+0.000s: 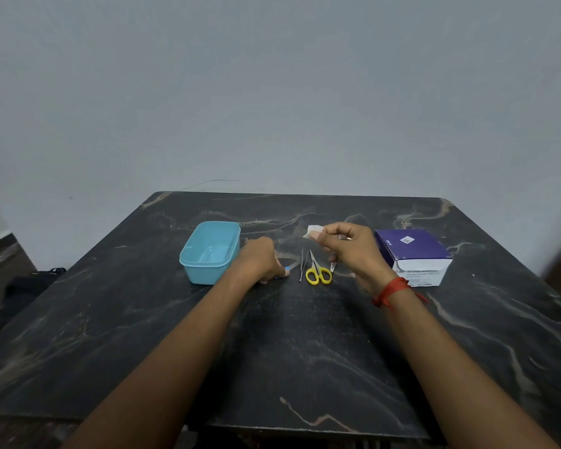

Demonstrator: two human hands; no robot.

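Observation:
My right hand (350, 247) is raised above the dark marble table (272, 351) and pinches a small white swab or gauze piece (312, 231) between thumb and fingertips. My left hand (259, 260) rests low on the table beside the light blue plastic tub (211, 251). Its fingers are curled round a thin clear tube with a blue tip (287, 268), much of it hidden by the hand. Between the hands lie metal tweezers (302, 265) and yellow-handled scissors (318, 270).
A purple and white carton (415, 257) stands to the right of my right hand. A red thread band (391, 291) circles my right wrist. A grey wall rises behind the table. A dark bag (26, 286) lies on the floor at left.

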